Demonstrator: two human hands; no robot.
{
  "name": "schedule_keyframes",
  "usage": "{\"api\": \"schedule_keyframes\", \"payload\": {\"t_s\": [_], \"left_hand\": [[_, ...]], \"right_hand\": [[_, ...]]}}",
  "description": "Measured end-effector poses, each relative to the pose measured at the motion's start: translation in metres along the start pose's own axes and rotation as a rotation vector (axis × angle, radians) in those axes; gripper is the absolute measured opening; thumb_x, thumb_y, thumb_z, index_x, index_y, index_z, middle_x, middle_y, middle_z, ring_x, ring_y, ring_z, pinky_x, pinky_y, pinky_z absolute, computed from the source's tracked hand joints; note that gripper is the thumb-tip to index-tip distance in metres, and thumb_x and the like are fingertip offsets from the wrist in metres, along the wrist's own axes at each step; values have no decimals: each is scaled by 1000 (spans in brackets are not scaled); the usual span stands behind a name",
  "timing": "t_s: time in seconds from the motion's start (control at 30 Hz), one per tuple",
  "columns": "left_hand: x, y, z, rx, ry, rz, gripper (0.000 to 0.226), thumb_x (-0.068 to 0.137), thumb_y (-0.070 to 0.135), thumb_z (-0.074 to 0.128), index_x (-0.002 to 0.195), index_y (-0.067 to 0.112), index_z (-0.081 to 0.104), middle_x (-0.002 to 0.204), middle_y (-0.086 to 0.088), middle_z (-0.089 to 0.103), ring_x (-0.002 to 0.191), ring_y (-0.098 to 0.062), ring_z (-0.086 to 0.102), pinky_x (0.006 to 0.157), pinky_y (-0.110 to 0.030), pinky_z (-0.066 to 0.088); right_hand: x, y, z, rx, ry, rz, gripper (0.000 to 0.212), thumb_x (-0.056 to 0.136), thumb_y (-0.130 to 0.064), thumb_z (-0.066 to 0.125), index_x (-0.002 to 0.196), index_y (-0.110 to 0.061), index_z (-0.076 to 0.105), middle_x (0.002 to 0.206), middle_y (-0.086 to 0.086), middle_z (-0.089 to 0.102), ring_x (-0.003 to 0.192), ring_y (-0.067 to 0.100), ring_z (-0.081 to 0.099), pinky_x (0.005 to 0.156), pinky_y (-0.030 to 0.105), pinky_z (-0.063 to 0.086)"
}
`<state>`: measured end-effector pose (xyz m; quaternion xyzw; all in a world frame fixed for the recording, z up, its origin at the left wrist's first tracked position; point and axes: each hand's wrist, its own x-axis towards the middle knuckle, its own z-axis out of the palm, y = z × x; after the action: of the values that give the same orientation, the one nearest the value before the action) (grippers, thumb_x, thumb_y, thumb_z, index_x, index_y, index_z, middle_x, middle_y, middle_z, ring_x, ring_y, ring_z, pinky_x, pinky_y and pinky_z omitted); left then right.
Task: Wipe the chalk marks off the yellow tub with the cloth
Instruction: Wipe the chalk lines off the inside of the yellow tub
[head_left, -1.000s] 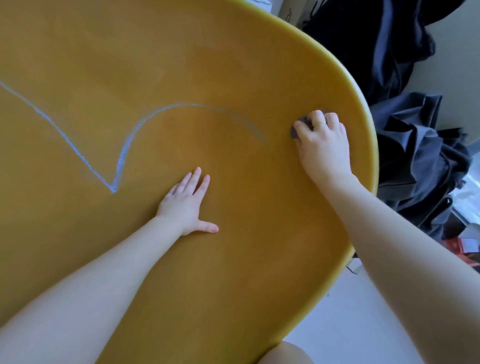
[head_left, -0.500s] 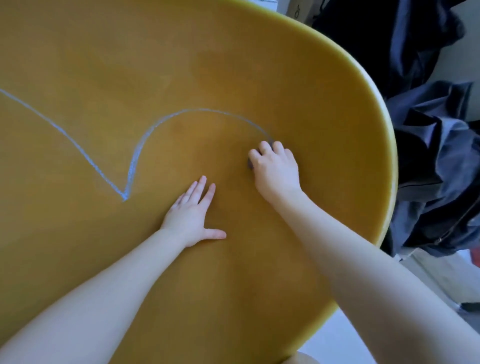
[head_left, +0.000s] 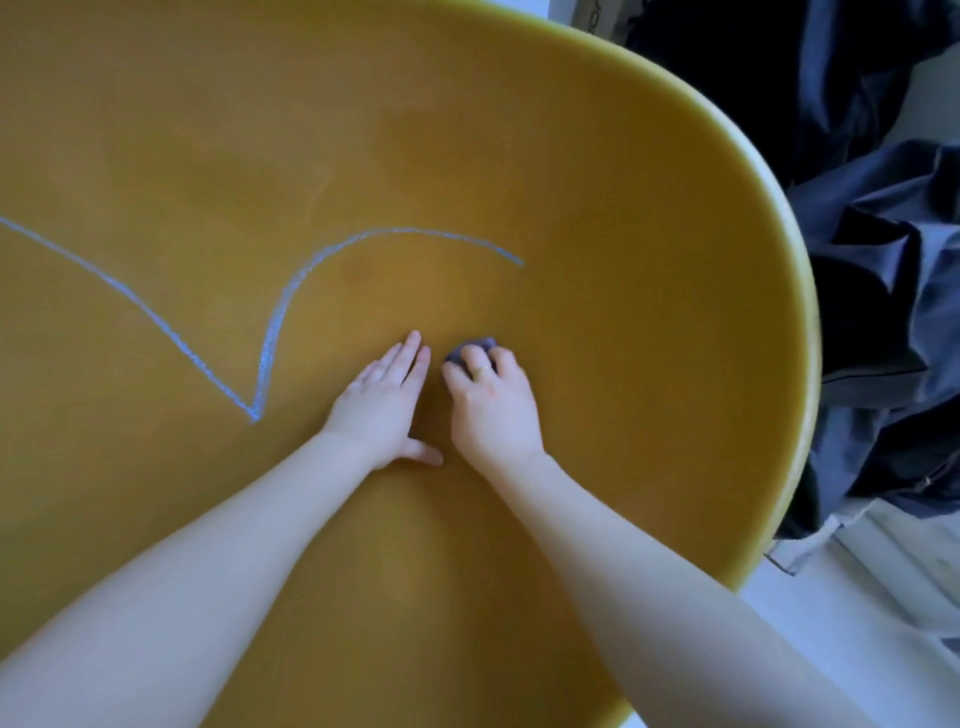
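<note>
Dark clothes are lying heaped just beyond the tub's far edge, with pale floor showing below them. Filling nearly the whole view is the tub, a broad, smooth yellow surface with a rounded, thick rim; it looks like rigid plastic, matte and slightly dusty. 1 chalk line is running across it, pale blue and grainy, shaped like a V whose right arm is curving over into an arc.

The left hand is lying flat on the tub, fingers straight and together, thumb out, apparently bracing. The right hand is curling its fingers over the cloth, a small grey wad pressed against the tub just beside the left fingertips, below the arc's end.

The cloth is probably soft, light and easily bunched, so a balled grip under the fingertips suits it. Dry chalk should be lifting with firm strokes, though it may smear.
</note>
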<state>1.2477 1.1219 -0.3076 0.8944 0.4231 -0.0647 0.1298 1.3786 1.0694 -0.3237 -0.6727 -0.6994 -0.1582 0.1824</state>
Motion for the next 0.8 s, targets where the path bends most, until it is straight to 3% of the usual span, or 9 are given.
{"api": "schedule_keyframes", "payload": {"t_s": [0.1,0.17,0.23,0.33,0.43,0.5,0.6,0.7,0.8], "left_hand": [[-1,3,-2,-5,-4,-20,119,70,57,69,149,10,-7,155,-4,-21,145,-17,-6,116,-30,4],[-4,5,-2,6,-10,-47,118,70,59,67,149,12,-7,155,-4,-21,145,-18,-6,116,-31,4],[-10,6,2,21,-1,-99,115,72,63,62,149,14,-7,155,-6,-21,145,-20,-9,116,-33,3],[-19,7,11,26,60,-229,116,71,69,58,149,10,-3,156,-10,-15,144,-25,-9,116,-37,3],[-22,5,15,-20,74,-290,120,68,73,56,148,5,0,157,-8,-4,144,-24,0,116,-37,7],[-20,1,15,-70,55,-275,122,66,72,60,148,6,-1,157,-7,-6,144,-22,1,116,-35,7],[-29,-9,15,-15,15,-194,124,66,69,64,148,7,-5,157,-7,-12,145,-20,-7,116,-34,1],[-56,-16,20,84,-12,-133,128,64,71,63,148,6,-9,154,-12,-20,143,-23,-16,116,-35,-4],[-85,-21,26,50,-123,-86,128,65,73,60,147,6,-12,152,-11,-28,142,-22,-21,115,-34,-6]], "right_hand": [[1,6,-14,-60,-56,-160,20,59,-11,69,79,-12,70,84,9,64,72,30,57,56,29,45],[12,27,-30,-199,-12,-232,19,69,-16,52,76,-17,70,79,4,63,75,27,55,55,27,40],[29,53,-45,-302,85,-198,29,71,-17,41,77,-17,70,81,5,63,77,27,55,57,28,38],[51,70,-55,-393,193,-88,24,70,-4,45,78,-11,67,87,9,64,78,28,56,61,31,39],[53,49,-38,-281,208,36,30,70,-3,38,76,-9,67,89,10,64,82,30,54,62,30,42],[41,23,-21,-151,131,39,33,70,-8,37,77,-10,69,90,9,65,81,31,57,60,27,41],[5,-21,1,69,-148,44,25,69,0,54,86,-9,70,99,12,63,82,34,52,63,32,39],[-27,-49,4,178,-217,44,22,62,-1,68,81,-13,70,88,12,62,69,30,47,58,32,41],[-48,-50,-12,217,-332,-81,17,73,-8,65,86,-18,71,91,12,61,70,30,45,62,35,44]]}}
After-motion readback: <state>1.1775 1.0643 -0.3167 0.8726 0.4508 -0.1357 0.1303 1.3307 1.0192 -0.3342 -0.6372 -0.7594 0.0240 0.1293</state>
